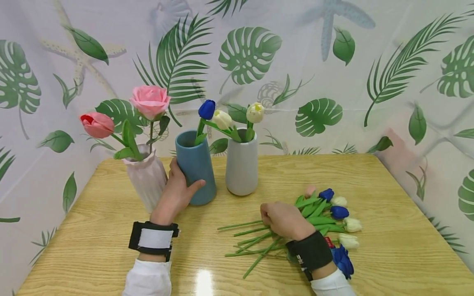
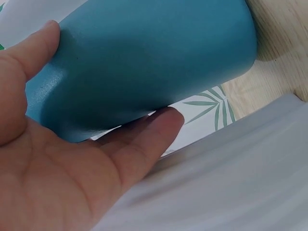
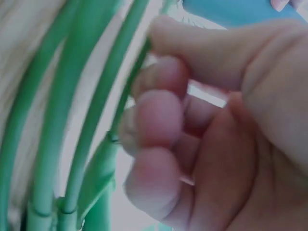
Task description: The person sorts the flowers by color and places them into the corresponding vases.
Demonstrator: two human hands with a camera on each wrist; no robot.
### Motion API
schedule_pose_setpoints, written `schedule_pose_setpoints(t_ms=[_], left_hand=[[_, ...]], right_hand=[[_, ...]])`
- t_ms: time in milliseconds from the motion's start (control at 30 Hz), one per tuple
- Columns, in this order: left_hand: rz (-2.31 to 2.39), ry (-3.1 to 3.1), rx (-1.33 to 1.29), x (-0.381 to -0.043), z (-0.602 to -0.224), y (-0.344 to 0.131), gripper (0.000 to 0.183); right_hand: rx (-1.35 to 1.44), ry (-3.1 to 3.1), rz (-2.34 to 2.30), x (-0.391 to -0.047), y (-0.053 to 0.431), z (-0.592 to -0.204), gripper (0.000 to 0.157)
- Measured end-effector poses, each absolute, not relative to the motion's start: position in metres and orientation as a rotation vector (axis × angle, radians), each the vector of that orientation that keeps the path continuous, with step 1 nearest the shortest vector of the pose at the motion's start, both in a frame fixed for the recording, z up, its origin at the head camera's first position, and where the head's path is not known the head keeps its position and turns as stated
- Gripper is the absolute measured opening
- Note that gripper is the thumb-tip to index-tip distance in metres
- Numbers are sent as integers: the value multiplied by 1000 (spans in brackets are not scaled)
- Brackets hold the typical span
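My left hand (image 1: 177,191) grips the blue vase (image 1: 200,172), thumb across its front and fingers at its left side. In the left wrist view, the vase (image 2: 144,62) lies between thumb and fingers. A blue tulip (image 1: 206,109) stands in it. My right hand (image 1: 286,220) is over a bunch of artificial flowers lying on the table. In the right wrist view its fingers curl, and thumb and index finger pinch a green flower stem (image 3: 126,91); which bloom belongs to it cannot be told. Other stems (image 3: 57,125) run beside the hand.
A ribbed pale vase (image 1: 148,181) at the left holds a pink rose (image 1: 149,101) and a pink tulip (image 1: 98,125). Right of the blue vase stands a white vase (image 1: 242,168) with white tulips (image 1: 255,112). Blue tulips (image 1: 339,212) and a blue rose (image 1: 343,261) lie at the right.
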State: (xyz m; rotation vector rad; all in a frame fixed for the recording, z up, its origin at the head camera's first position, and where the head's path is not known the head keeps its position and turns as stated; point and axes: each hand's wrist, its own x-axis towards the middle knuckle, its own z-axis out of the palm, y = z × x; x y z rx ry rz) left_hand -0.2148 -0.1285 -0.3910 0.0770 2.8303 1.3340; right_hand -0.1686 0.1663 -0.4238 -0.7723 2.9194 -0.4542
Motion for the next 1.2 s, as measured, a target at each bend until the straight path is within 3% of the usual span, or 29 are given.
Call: schedule_pose_setpoints(t_ms=[233,567,833,900,1033,1200], left_hand=[[1327,2826,74,-215,-391,-128,102],[1306,2826,59,-214,-389,-127,102],[1268,2845,36,-212,-388,-127,101],[1239,2853,33,-211,-387,-126,98],[1135,2898,45,-207,-383,-127,90],[985,2931,64,-201,-377,-129,81]], right_hand=[[-668,2962,-723,-171,159,-417,6],[-239,2495,-1806,-170,148,-408,33],[73,1980,-2315,-165,129,-405,37],[137,1798,-2409,-164,125,-405,30],[198,1439,-2507,-164,120,-406,2],[257,1113,-2494,-164,117,-413,24]])
